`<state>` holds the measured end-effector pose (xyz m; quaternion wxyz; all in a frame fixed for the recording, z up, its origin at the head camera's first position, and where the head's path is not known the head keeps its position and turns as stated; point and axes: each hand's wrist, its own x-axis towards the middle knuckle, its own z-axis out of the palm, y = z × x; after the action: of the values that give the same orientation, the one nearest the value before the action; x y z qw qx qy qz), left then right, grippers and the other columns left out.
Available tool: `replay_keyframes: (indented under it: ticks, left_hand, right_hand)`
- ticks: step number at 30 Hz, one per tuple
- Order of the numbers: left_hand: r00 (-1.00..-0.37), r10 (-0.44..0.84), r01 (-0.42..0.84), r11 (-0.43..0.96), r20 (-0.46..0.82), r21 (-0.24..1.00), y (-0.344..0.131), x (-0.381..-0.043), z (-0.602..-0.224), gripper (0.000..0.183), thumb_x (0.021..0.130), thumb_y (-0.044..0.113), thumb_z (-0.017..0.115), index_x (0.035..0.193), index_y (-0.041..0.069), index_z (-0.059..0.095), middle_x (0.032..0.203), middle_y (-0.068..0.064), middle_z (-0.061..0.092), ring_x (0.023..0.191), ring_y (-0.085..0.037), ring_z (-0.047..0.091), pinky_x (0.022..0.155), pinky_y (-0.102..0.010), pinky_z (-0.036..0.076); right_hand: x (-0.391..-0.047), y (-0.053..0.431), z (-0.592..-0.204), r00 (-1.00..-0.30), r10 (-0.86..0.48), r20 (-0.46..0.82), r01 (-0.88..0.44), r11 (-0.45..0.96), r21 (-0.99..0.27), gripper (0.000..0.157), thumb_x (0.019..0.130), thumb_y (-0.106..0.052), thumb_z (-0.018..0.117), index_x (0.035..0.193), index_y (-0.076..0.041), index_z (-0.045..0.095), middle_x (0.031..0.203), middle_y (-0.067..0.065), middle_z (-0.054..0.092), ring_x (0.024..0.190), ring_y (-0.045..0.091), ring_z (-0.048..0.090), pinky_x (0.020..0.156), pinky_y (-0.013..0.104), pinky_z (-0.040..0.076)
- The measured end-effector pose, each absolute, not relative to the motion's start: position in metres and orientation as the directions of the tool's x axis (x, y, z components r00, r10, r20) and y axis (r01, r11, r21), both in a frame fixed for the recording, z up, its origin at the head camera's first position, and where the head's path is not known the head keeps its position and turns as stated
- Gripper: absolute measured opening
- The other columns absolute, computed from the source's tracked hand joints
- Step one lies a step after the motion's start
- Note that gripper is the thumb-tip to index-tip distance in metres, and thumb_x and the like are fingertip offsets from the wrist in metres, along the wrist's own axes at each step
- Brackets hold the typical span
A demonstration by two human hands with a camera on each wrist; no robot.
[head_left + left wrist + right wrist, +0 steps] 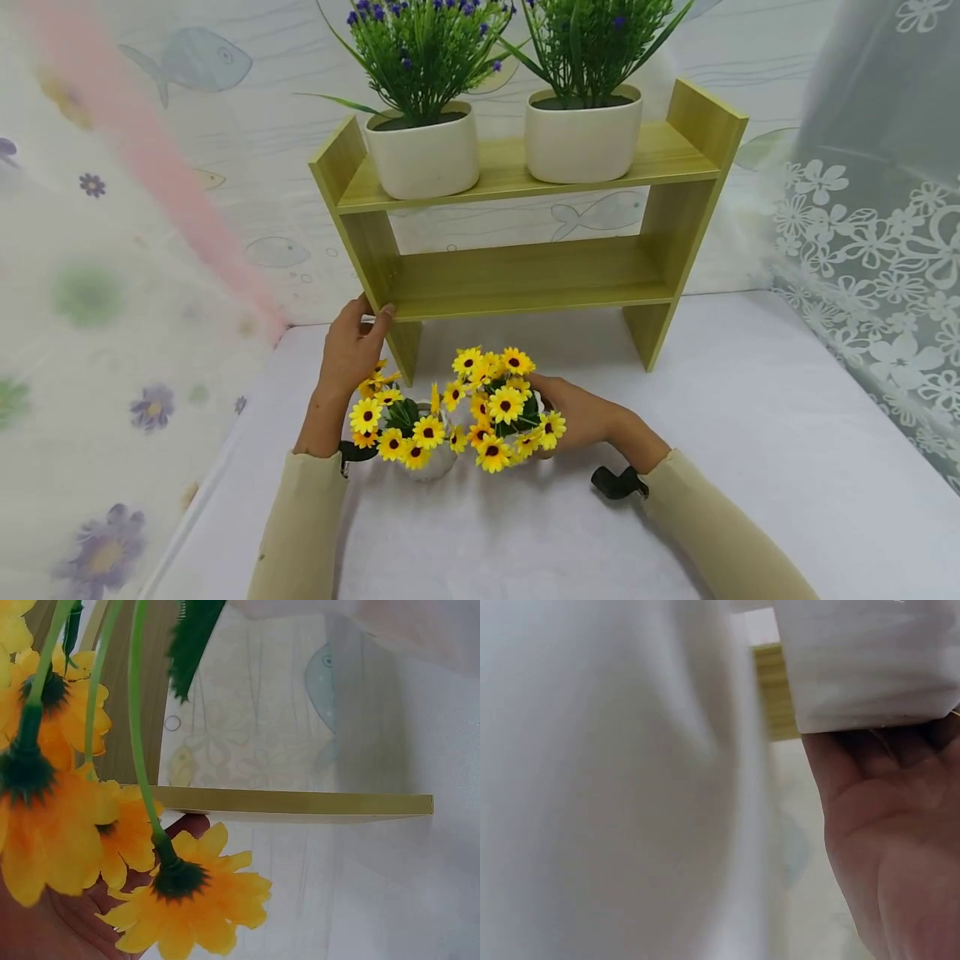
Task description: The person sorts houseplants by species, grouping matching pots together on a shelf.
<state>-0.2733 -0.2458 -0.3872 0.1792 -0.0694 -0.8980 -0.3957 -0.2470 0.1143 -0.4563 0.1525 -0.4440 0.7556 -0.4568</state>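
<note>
With the thumb at the front edge and fingers behind the side panel, my left hand grips the left side of a two-tier wooden shelf. In the left wrist view that panel shows edge-on beyond yellow flowers that partly cover the hand. My right hand holds a pot of yellow artificial sunflowers from its right side. Seen from the right wrist, the fingers lie against a white pot, their tips hidden. A second potted sunflower plant stands to its left, below my left hand.
Two cream oval planters with green and purple plants stand on the shelf's top board. The shelf stands on a white-covered table, near a patterned curtain behind. Lace-printed sheer fabric hangs at the right.
</note>
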Motion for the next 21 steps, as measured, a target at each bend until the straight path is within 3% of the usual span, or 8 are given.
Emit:
replay_keyframes:
  ticks: [9,12,16,21]
  left_hand:
    - [-0.916,0.0,0.295,0.677,0.401,0.675,-0.247,-0.276,-0.39,0.058,0.112,0.045,0.051,0.157,0.01,0.05,0.131,-0.018,0.063,0.114,-0.039,0.07,0.095,-0.058,0.059]
    - [-0.916,0.0,0.295,0.676,0.4,0.675,-0.247,-0.275,-0.39,0.058,0.112,0.045,0.05,0.157,0.009,0.05,0.13,-0.018,0.063,0.113,-0.04,0.07,0.095,-0.058,0.059]
    - [-0.913,0.0,0.302,0.672,0.407,0.676,-0.248,-0.275,-0.389,0.058,0.112,0.044,0.051,0.158,0.009,0.05,0.13,-0.018,0.063,0.113,-0.04,0.07,0.095,-0.058,0.059]
    - [-0.915,-0.006,0.297,0.668,0.404,0.682,-0.247,-0.276,-0.389,0.058,0.111,0.044,0.051,0.158,0.009,0.049,0.132,-0.018,0.063,0.115,-0.039,0.069,0.096,-0.057,0.059]
  right_hand:
    - [-0.245,0.133,-0.413,-0.677,-0.667,0.309,-0.525,0.144,-0.839,0.097,0.076,-0.022,0.097,0.157,-0.017,0.044,0.153,-0.001,0.054,0.141,0.021,0.052,0.121,0.048,0.042]
    - [-0.244,0.141,-0.401,-0.699,-0.609,0.374,-0.549,0.123,-0.827,0.096,0.077,-0.014,0.095,0.157,-0.013,0.043,0.153,0.003,0.054,0.139,0.021,0.054,0.118,0.042,0.045]
    - [-0.243,0.149,-0.387,-0.703,-0.515,0.489,-0.629,0.131,-0.766,0.094,0.075,-0.002,0.092,0.156,-0.008,0.044,0.147,0.008,0.059,0.129,0.016,0.06,0.104,0.029,0.055]
    - [-0.247,0.153,-0.376,-0.704,-0.368,0.608,-0.695,0.181,-0.696,0.097,0.071,0.002,0.093,0.155,-0.01,0.047,0.147,0.006,0.06,0.129,0.013,0.06,0.1,0.024,0.056]
